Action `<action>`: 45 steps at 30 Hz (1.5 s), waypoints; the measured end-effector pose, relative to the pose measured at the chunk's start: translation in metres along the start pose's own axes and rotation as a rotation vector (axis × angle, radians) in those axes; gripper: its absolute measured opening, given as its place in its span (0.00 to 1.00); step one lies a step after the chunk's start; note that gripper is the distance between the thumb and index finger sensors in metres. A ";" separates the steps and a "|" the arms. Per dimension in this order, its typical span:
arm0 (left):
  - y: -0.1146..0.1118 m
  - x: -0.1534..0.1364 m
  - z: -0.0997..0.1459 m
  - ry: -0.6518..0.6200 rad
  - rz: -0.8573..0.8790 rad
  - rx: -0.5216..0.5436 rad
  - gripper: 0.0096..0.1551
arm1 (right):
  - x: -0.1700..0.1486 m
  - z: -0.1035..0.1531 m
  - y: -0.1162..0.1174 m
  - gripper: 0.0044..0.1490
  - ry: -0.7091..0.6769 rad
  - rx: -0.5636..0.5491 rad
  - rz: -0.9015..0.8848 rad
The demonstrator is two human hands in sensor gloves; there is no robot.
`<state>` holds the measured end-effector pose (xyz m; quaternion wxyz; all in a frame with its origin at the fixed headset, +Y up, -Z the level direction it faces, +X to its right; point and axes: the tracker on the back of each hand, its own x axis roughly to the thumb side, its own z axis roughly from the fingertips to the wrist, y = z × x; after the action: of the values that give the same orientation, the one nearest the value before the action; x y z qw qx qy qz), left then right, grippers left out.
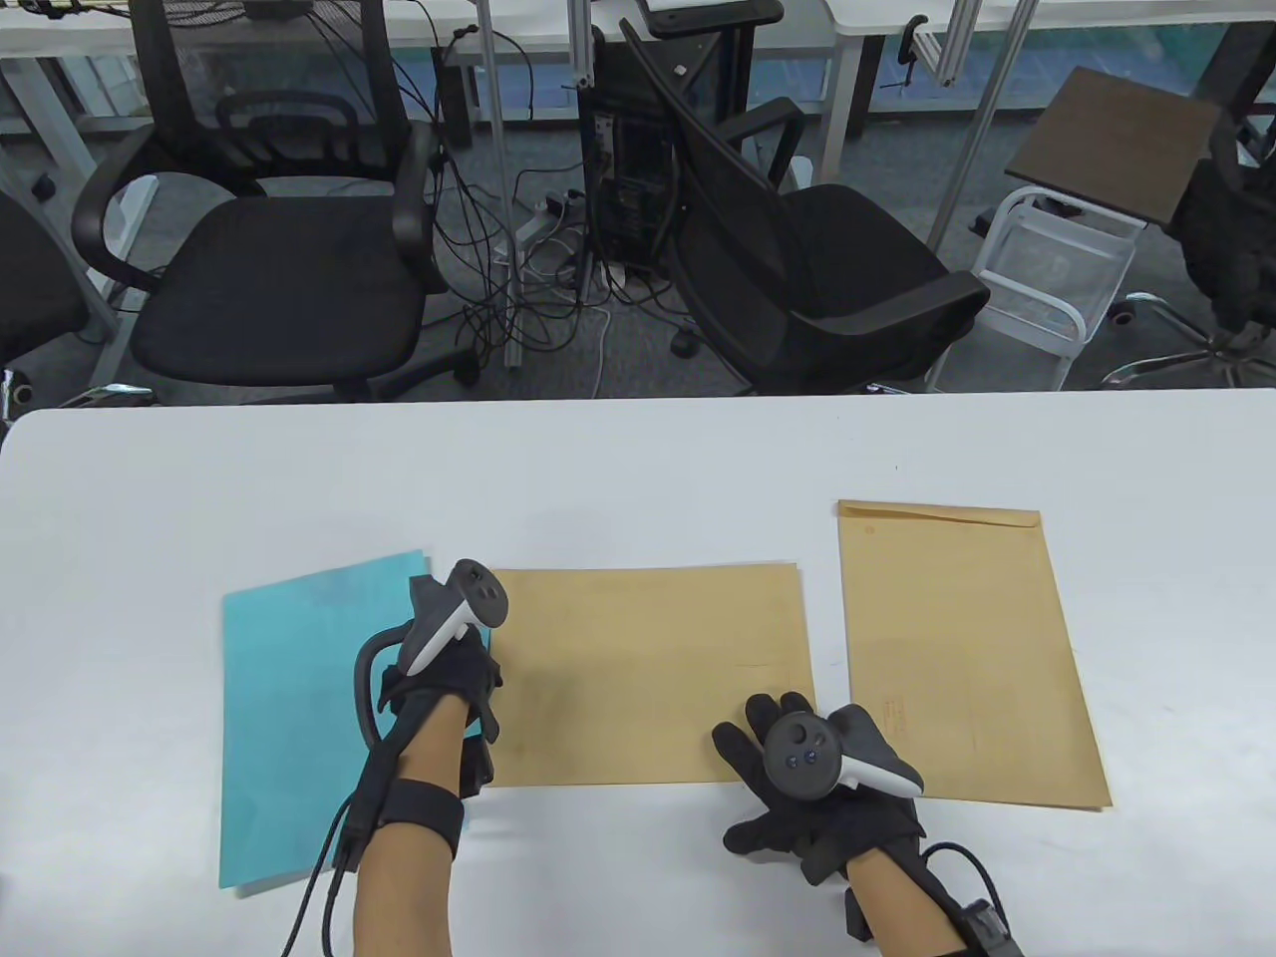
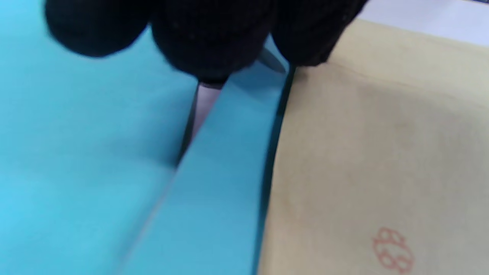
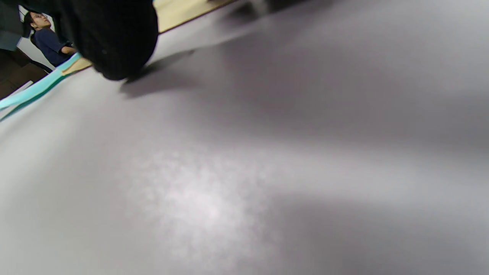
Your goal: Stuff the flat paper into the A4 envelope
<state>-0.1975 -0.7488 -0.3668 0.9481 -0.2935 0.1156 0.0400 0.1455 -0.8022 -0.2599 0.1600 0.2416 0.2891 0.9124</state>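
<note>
At the left of the white counter [image 1: 638,449] the teal paper [image 1: 289,718] lies flat, its right edge at the open mouth of the brown envelope [image 1: 648,668] — the left wrist view shows at least two sheets, one edge lifted. The left hand [image 1: 439,678] is set at that junction, fingers [image 2: 214,38] bunched on the sheet edges; a firm pinch cannot be confirmed. The insertion step appears to be in hand: next, the sheets would need sliding rightward into the mouth. The right hand [image 1: 807,788] rests spread on the envelope's near right corner, steadying it. Further right, a second envelope [image 1: 967,658] lies untouched.
</note>
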 end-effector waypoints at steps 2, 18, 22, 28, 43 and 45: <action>0.000 0.003 -0.001 0.008 -0.049 -0.057 0.47 | 0.000 0.000 0.000 0.64 -0.003 -0.004 -0.004; 0.002 0.011 0.000 -0.064 0.010 -0.214 0.60 | 0.000 0.000 0.000 0.64 -0.012 -0.006 -0.009; 0.003 0.010 0.000 -0.086 0.059 -0.255 0.58 | 0.000 0.000 0.000 0.64 -0.009 -0.003 -0.006; 0.004 0.009 0.002 -0.101 0.075 -0.270 0.56 | 0.000 0.000 0.000 0.63 0.007 -0.003 0.006; -0.003 -0.006 0.021 -0.024 0.071 0.121 0.46 | 0.001 -0.001 0.001 0.61 0.040 0.012 0.028; -0.005 -0.004 0.017 -0.019 0.100 0.085 0.48 | 0.001 -0.001 0.001 0.61 0.041 0.015 0.025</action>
<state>-0.1973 -0.7434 -0.3501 0.9576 -0.2464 0.1225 0.0853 0.1445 -0.8027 -0.2596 0.1410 0.2276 0.2960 0.9169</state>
